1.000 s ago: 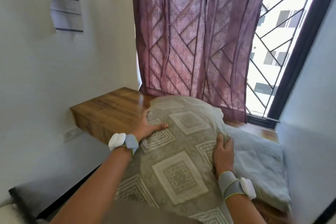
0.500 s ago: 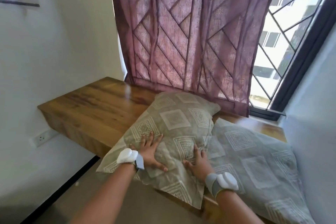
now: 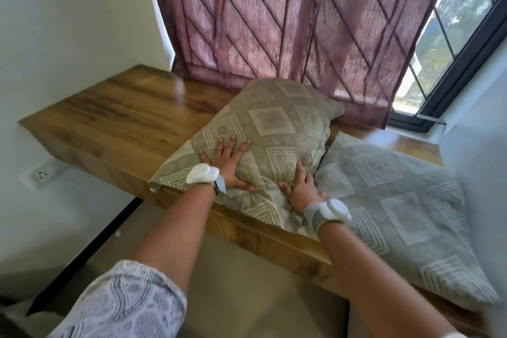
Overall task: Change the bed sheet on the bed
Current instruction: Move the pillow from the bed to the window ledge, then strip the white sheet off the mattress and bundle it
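An olive pillow (image 3: 274, 129) with a pale diamond pattern lies on a wooden ledge (image 3: 118, 112) under the window, its right side resting over a second, greyer pillow (image 3: 406, 200) of the same pattern. My left hand (image 3: 227, 164) lies flat on the olive pillow's near left part, fingers spread. My right hand (image 3: 299, 186) presses flat on its near right part, beside the seam where the two pillows meet. Neither hand grips anything. No bed or sheet is in view.
A mauve curtain (image 3: 288, 16) hangs behind the pillows, touching the ledge. A dark-framed window with a grille (image 3: 461, 25) is at the right. White walls close in on both sides, with a socket (image 3: 44, 173) low on the left wall. Beige floor (image 3: 241, 288) lies below the ledge.
One second ago both hands held the olive pillow up in the air. It has since been set down on the ledge, and my hands now press flat on it.
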